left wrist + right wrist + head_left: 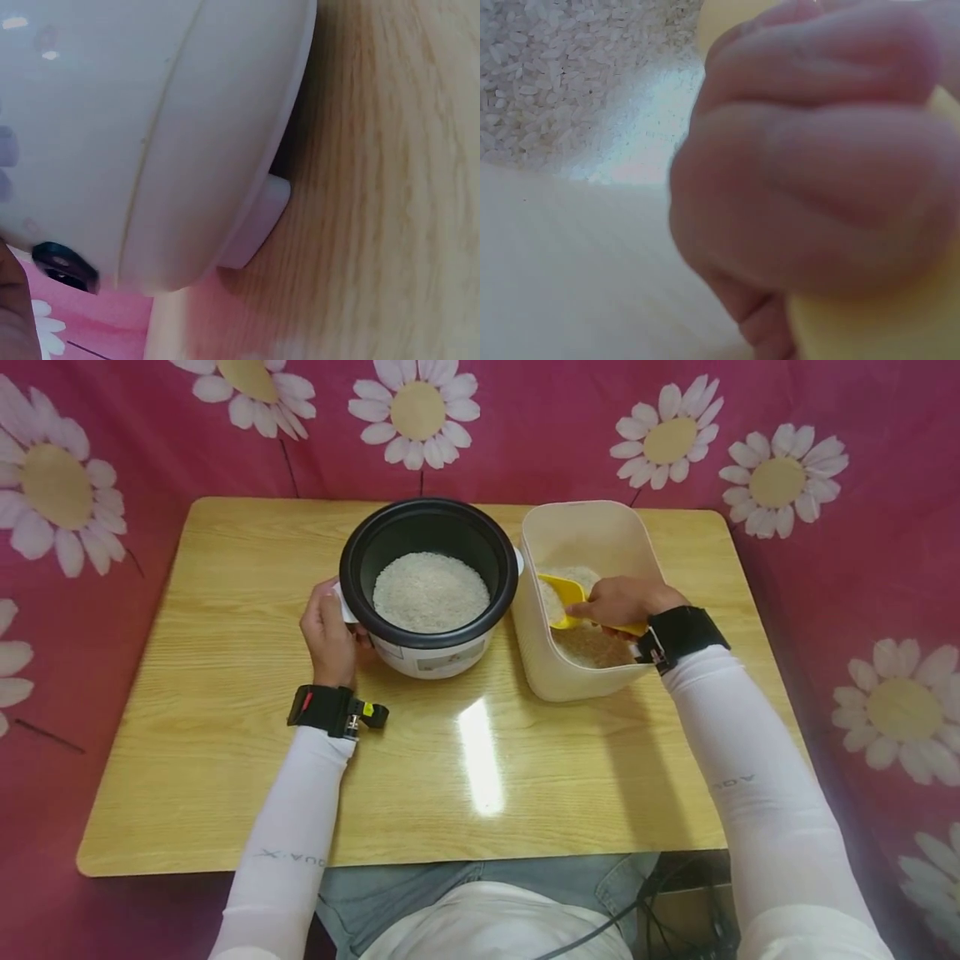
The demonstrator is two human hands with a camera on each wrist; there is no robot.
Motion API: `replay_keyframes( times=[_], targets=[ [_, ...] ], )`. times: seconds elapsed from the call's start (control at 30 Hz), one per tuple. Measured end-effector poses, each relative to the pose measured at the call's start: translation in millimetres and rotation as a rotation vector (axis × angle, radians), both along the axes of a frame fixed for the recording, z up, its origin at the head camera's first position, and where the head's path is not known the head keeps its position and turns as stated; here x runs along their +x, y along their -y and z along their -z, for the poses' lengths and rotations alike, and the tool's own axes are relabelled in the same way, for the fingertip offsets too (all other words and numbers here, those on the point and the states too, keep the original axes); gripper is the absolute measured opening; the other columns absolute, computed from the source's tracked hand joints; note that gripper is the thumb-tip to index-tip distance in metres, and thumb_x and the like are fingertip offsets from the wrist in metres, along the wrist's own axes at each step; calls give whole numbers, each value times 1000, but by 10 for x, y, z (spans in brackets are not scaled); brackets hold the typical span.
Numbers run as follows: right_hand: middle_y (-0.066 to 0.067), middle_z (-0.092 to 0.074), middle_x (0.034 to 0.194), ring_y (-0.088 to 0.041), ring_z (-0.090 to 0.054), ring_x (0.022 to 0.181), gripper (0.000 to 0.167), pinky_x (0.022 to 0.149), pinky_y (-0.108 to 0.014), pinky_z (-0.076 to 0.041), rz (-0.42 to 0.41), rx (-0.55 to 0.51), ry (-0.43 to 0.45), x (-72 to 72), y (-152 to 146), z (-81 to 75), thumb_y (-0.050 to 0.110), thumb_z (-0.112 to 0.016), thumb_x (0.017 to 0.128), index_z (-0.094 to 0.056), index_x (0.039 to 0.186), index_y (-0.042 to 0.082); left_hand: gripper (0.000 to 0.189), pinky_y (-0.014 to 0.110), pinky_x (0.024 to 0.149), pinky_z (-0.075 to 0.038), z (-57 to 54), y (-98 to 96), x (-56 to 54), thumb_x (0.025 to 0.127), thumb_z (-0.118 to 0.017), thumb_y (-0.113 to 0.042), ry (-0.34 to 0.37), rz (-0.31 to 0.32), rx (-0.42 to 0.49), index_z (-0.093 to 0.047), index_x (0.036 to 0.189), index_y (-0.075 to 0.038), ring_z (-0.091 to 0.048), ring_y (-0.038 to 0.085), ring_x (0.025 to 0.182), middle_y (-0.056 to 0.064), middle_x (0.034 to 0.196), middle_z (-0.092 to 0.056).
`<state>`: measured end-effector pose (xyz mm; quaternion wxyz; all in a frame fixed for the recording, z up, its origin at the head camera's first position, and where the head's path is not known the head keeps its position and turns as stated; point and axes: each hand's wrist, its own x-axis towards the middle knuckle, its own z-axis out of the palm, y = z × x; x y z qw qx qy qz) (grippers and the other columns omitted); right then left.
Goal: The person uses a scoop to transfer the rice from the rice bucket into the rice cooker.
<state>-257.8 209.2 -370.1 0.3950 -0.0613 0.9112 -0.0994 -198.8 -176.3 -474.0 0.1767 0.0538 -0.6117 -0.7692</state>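
Note:
A white rice cooker (431,662) with a black inner pot holds a mound of white rice (431,592). My left hand (330,631) grips the cooker's white side handle (346,603); in the left wrist view only part of that hand shows beside the cooker's body (150,135). To the right, my right hand (626,602) reaches into a cream plastic bin (547,672). Its curled fingers (802,165) hold a yellow scoop (567,589) by the handle. Rice lies in the scoop and in the bin below it.
The cooker and bin stand side by side on a light wooden table (247,777). The bin's tall walls surround the right hand. A pink flowered cloth (517,427) hangs behind and at both sides. A cable (600,927) hangs below the front edge.

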Motion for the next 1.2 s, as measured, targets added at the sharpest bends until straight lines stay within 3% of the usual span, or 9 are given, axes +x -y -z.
replay_keyframes(
  times=[0.13, 0.27, 0.43, 0.57, 0.8, 1.03, 1.2],
  targets=[
    [0, -55, 64, -19, -55, 59, 61, 58, -29, -45, 9, -3, 11, 8, -50, 20, 56, -43, 106, -67, 89, 2, 31, 26, 44, -47, -19, 19, -18, 108, -41, -27, 63, 38, -32, -69, 115, -16, -51, 15, 50, -4, 72, -59],
    [0, -54, 64, -19, -54, 59, 61, 58, -30, -45, 20, -17, 14, 10, -74, 21, 56, -44, 105, -67, 89, 2, 31, 22, 50, -48, -135, 42, -44, 109, -39, -28, 160, 71, -92, -67, 118, -17, -54, 11, 55, -4, 80, -62],
    [1, -54, 64, -18, -54, 58, 61, 58, -29, -45, 15, -10, 20, 31, -93, 13, 56, -43, 106, -66, 89, 2, 29, 23, 51, -50, -311, 9, -57, 109, -42, -35, 313, 52, -204, -66, 116, -21, -54, 7, 54, -5, 82, -61],
    [1, -54, 64, -18, -54, 58, 59, 57, -29, -45, 22, -19, 21, 52, -100, -1, 55, -44, 106, -66, 92, 2, 33, 22, 51, -49, -406, 4, -64, 109, -39, -39, 359, 36, -287, -65, 117, -20, -54, 8, 58, -6, 85, -58],
    [1, -51, 63, -18, -51, 56, 56, 58, -29, -44, 32, -15, 31, 44, -113, -76, 51, -45, 106, -64, 90, 1, 22, 21, 47, -46, -382, -79, -103, 108, -48, -30, 273, -16, -219, -66, 104, -19, -53, 9, 52, -9, 70, -57],
    [3, -50, 60, -16, -51, 54, 58, 59, -29, -43, -48, -26, 3, -5, 58, -25, 53, -44, 106, -63, 82, 4, 21, 21, 44, -40, -298, 30, -60, 109, -50, -23, 154, -109, -96, -63, 93, -20, -50, 6, 47, -8, 64, -58],
    [2, -51, 59, -16, -50, 52, 58, 57, -29, -43, -44, 1, 16, -5, 32, -14, 51, -43, 107, -63, 82, 3, 20, 22, 43, -44, -260, 35, -92, 108, -50, -20, 114, -59, -98, -65, 94, -20, -52, 5, 47, -9, 65, -61]
  ],
)
